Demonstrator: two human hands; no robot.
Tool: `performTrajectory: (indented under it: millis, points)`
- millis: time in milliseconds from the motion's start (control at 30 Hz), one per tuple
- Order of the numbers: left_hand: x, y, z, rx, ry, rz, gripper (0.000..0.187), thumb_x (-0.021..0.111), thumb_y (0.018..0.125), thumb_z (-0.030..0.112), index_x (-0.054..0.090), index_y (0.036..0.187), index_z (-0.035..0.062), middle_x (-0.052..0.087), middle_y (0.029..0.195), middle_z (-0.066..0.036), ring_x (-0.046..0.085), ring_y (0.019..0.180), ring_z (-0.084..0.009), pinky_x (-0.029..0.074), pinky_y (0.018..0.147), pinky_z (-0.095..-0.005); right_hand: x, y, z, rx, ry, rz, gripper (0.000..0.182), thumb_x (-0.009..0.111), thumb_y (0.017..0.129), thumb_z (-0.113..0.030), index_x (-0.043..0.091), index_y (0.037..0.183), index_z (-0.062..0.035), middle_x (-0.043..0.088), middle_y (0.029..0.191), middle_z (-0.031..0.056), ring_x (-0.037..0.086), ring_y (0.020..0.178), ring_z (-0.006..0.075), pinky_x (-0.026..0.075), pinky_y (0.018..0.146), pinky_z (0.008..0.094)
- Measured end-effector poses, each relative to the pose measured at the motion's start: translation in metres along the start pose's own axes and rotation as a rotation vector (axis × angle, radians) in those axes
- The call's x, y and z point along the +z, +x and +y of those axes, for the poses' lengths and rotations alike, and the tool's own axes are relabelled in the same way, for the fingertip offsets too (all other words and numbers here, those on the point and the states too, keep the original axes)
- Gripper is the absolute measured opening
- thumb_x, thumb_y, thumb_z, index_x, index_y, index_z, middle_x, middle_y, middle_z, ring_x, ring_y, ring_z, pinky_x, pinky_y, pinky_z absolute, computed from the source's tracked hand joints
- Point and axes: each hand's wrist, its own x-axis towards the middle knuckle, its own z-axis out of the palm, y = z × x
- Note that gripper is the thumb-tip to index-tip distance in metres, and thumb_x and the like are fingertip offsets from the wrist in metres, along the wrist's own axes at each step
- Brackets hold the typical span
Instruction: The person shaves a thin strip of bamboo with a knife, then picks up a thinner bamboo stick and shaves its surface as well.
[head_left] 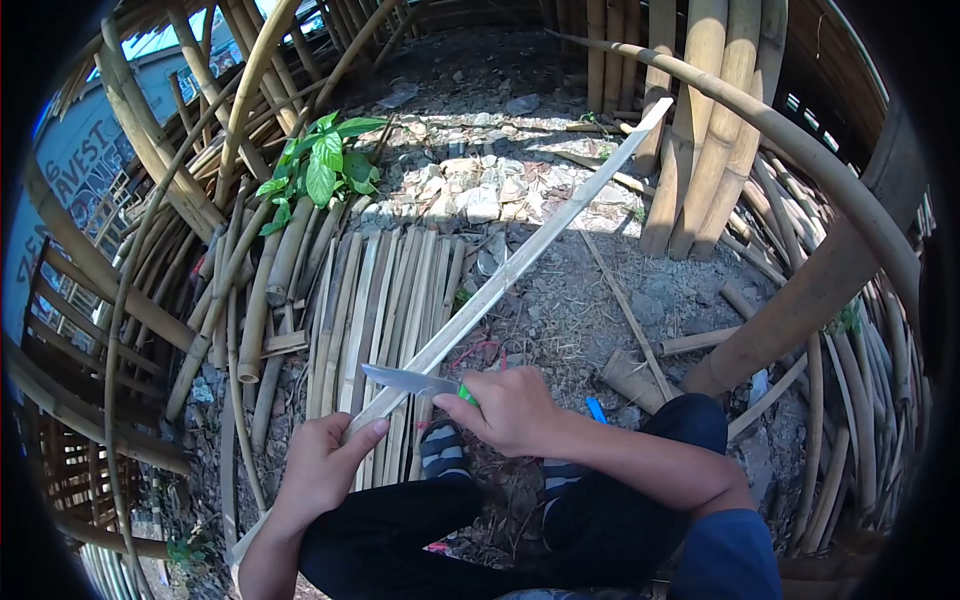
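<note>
Reference landmark: the slat stack (392, 290), thin split lengths laid side by side on the ground. The bamboo strip (515, 266) in my hands runs slantwise above its near part, its far end well out beyond it to the right. My left hand (325, 455), near the stack's lower left, is closed round the strip, thumb lying along it. My right hand (512, 410), at the stack's lower right, is curled firmly round the green handle (465, 394) of a knife (408, 381); its blade lies across the strip, though I cannot tell whether the edge bites.

Assessment: the strip should prove light, stiff over short spans and whippy at the far end, with splintery edges. A hold near the low end, thumb on the flat face, looks sound, clear of the blade.

Materials: the strip is pale, straight and narrow; the blade smooth grey metal. Right of the stack, beyond it, stand thick, round bamboo poles (700, 130); beyond it lies rough, broken rubble (480, 190).
</note>
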Motion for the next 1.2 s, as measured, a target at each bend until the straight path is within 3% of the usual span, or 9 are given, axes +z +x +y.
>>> performTrajectory:
  millis: [100, 200, 333, 500, 600, 733, 867, 933, 1200]
  points:
    - [-0.002, 0.002, -0.003, -0.015, -0.105, -0.043, 0.051, 0.069, 0.094, 0.04, 0.059, 0.066, -0.0018, 0.041, 0.05, 0.003, 0.036, 0.051, -0.0049, 0.03, 0.046, -0.0313, -0.027, 0.013, 0.025, 0.043, -0.219, 0.06, 0.055, 0.05, 0.1, -0.047, 0.058, 0.066, -0.0042, 0.058, 0.055, 0.0164, 0.061, 0.051, 0.0378, 0.047, 0.05, 0.0488]
    - [-0.005, -0.001, 0.004, -0.039, -0.111, -0.045, 0.046, 0.067, 0.096, 0.035, 0.058, 0.066, 0.0019, 0.041, 0.055, 0.007, 0.033, 0.055, -0.0028, 0.027, 0.047, -0.0282, -0.048, 0.023, 0.054, 0.164, -0.24, 0.188, 0.056, 0.049, 0.1, -0.047, 0.058, 0.065, -0.0043, 0.058, 0.054, 0.0159, 0.061, 0.051, 0.037, 0.047, 0.049, 0.0482]
    - [-0.004, 0.002, -0.001, -0.054, -0.126, -0.073, 0.043, 0.065, 0.097, 0.034, 0.057, 0.066, 0.0056, 0.042, 0.059, 0.009, 0.032, 0.056, -0.0018, 0.024, 0.048, -0.0257, -0.037, 0.017, 0.042, 0.187, -0.232, 0.201, 0.054, 0.052, 0.1, -0.046, 0.058, 0.065, -0.0045, 0.058, 0.054, 0.0154, 0.061, 0.05, 0.0358, 0.046, 0.048, 0.0483]
    - [-0.003, 0.007, -0.003, -0.076, -0.237, -0.159, 0.045, 0.065, 0.097, 0.037, 0.058, 0.066, 0.0049, 0.042, 0.058, 0.009, 0.032, 0.055, -0.0022, 0.025, 0.047, -0.026, 0.013, -0.005, -0.002, -0.07, -0.089, -0.011, 0.052, 0.056, 0.098, -0.044, 0.059, 0.066, -0.004, 0.057, 0.052, 0.0146, 0.059, 0.044, 0.0349, 0.046, 0.045, 0.0477]
    - [-0.007, 0.005, -0.001, -0.092, -0.283, -0.171, 0.047, 0.065, 0.097, 0.037, 0.059, 0.066, 0.0033, 0.042, 0.058, 0.008, 0.032, 0.055, -0.0026, 0.025, 0.048, -0.0269, 0.0, 0.006, 0.017, -0.057, -0.158, 0.115, 0.052, 0.055, 0.098, -0.045, 0.058, 0.066, -0.0042, 0.057, 0.052, 0.0147, 0.058, 0.043, 0.035, 0.045, 0.044, 0.0474]
    - [-0.01, 0.004, -0.011, -0.08, -0.279, -0.126, 0.047, 0.064, 0.098, 0.038, 0.059, 0.066, 0.0031, 0.045, 0.059, 0.007, 0.033, 0.056, -0.003, 0.026, 0.049, -0.0262, -0.041, 0.026, 0.05, 0.124, -0.308, 0.236, 0.053, 0.053, 0.1, -0.044, 0.057, 0.065, -0.0043, 0.056, 0.052, 0.0147, 0.06, 0.047, 0.035, 0.045, 0.046, 0.0465]
    - [-0.009, 0.006, -0.005, -0.093, -0.307, -0.164, 0.047, 0.064, 0.098, 0.038, 0.059, 0.067, 0.0028, 0.045, 0.059, 0.006, 0.033, 0.056, -0.0033, 0.026, 0.049, -0.0259, -0.024, 0.015, 0.027, 0.238, -0.112, 0.177, 0.054, 0.052, 0.1, -0.045, 0.057, 0.065, -0.0034, 0.056, 0.052, 0.015, 0.062, 0.05, 0.035, 0.046, 0.048, 0.0478]
    - [-0.006, 0.007, -0.008, -0.11, -0.324, -0.196, 0.046, 0.064, 0.098, 0.038, 0.06, 0.068, 0.0033, 0.046, 0.06, 0.006, 0.034, 0.055, -0.0034, 0.026, 0.05, -0.0252, -0.005, 0.006, 0.012, 0.03, -0.109, 0.083, 0.053, 0.054, 0.099, -0.044, 0.058, 0.065, -0.0038, 0.056, 0.051, 0.0139, 0.061, 0.047, 0.0339, 0.048, 0.048, 0.0475]
    - [-0.012, 0.01, -0.001, -0.169, -0.452, -0.341, 0.047, 0.061, 0.099, 0.04, 0.056, 0.065, 0.0073, 0.038, 0.054, 0.009, 0.028, 0.047, -0.0024, 0.02, 0.044, -0.0241, -0.026, 0.018, 0.016, -0.146, -0.254, 0.141, 0.048, 0.063, 0.094, -0.043, 0.056, 0.063, -0.0063, 0.054, 0.051, 0.0098, 0.057, 0.042, 0.0272, 0.041, 0.039, 0.0394]
